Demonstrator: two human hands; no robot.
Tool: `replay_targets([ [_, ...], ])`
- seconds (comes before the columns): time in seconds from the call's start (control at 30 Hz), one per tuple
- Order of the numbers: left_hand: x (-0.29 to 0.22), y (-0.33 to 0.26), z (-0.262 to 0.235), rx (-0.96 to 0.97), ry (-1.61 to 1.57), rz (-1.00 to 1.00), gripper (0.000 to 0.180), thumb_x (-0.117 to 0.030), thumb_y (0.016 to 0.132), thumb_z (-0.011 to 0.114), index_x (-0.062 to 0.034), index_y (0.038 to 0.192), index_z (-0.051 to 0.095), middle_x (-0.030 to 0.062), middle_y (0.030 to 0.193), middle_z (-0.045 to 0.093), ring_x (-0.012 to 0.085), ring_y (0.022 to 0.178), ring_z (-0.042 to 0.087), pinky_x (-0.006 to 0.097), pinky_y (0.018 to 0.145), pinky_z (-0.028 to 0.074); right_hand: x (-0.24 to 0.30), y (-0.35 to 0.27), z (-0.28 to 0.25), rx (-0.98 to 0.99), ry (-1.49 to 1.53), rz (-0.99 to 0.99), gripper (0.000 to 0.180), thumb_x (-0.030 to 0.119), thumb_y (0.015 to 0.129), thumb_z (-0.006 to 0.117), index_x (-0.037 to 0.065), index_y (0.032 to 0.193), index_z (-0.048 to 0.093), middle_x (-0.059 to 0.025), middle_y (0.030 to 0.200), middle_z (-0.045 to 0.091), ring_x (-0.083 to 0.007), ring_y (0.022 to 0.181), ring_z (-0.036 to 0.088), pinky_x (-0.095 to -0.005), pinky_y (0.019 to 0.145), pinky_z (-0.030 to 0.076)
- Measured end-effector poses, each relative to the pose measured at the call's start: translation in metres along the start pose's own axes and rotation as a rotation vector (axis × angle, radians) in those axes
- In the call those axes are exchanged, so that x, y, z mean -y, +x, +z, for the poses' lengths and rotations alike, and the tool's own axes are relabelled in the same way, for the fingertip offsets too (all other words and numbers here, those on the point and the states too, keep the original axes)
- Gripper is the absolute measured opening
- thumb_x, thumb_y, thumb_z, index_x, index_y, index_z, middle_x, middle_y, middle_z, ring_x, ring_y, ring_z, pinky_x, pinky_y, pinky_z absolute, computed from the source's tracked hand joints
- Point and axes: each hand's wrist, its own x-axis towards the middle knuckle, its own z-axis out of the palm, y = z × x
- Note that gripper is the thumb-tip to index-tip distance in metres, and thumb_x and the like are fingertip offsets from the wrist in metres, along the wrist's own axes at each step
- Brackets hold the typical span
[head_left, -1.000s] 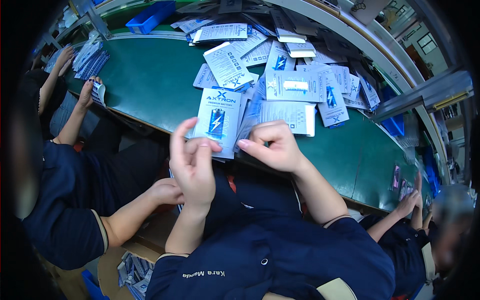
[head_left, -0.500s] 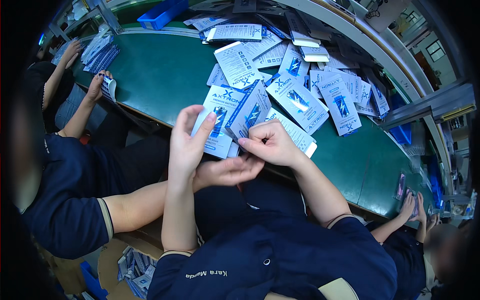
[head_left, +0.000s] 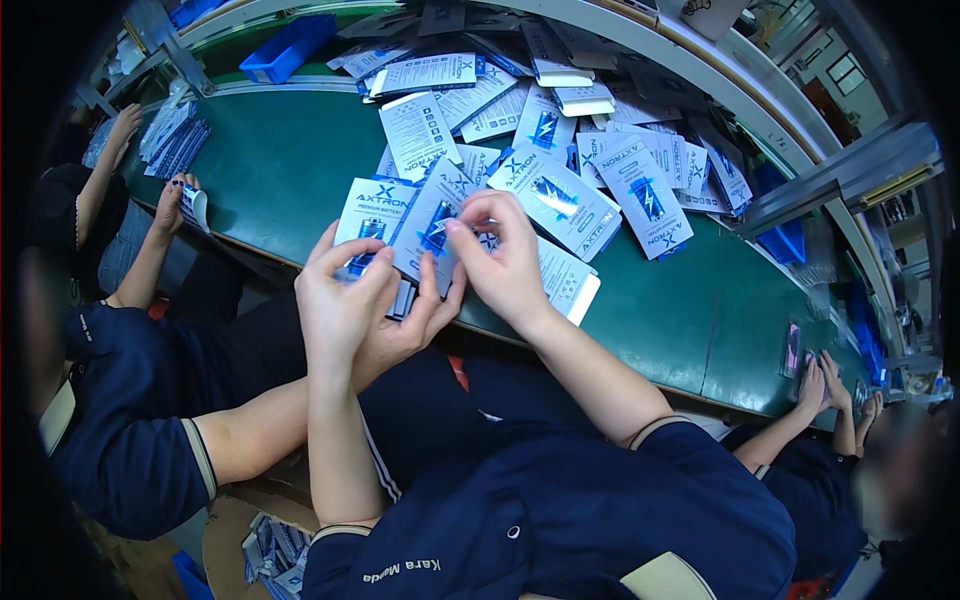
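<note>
At the near edge of the green table [head_left: 250,170], your left hand [head_left: 340,300] holds a white and blue card package [head_left: 372,215] from below. Its fingers are curled around the lower edge and the thumb seems to press on the front, so this hand is closed on the pack. Just under it, another person's hand [head_left: 405,335] comes from the left and touches the same bundle; keep your fingers apart from theirs so that nothing gets pulled away. In the middle, a second pack [head_left: 435,225] stands tilted against the first one. Your right hand [head_left: 510,265] pinches its top edge between thumb and forefinger, and the other fingers are loosely bent. To do this well, I think you should keep the two packs flat against each other and hold only the edges, because the thin card may bend. Both your forearms rise from the lower edge, wrists lifted above the table edge. Farther right, a heap of similar packages [head_left: 600,170] lies on the table.
</note>
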Motion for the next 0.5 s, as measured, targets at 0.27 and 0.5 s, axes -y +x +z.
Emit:
replay_targets([
  [0.27,0.042,0.034,-0.05,0.024,-0.177,-0.049,0.018,-0.007,0.084,0.072,0.0091,0.09,0.069,0.0156,0.116,0.063,0.0175,0.092,0.063,0.028,0.079,0.052,0.029,0.021,0.042,0.285,0.682,0.688,0.062,0.026,0.102,0.053,-0.002,0.151,0.026,-0.0179,0.146,0.044,-0.0251,0.133,0.044,-0.0363,0.111,0.034],
  [0.5,0.13,0.107,-0.144,-0.026,-0.017,-0.047,0.027,-0.007,0.091,0.065,0.0034,0.116,0.061,0.009,0.106,0.063,0.0138,0.097,0.059,0.026,0.082,0.05,0.0,0.023,0.107,0.54,0.147,0.121,0.048,0.031,0.098,0.056,0.001,0.136,0.052,-0.0258,0.147,0.042,-0.0347,0.139,0.039,-0.0376,0.113,0.032],
])
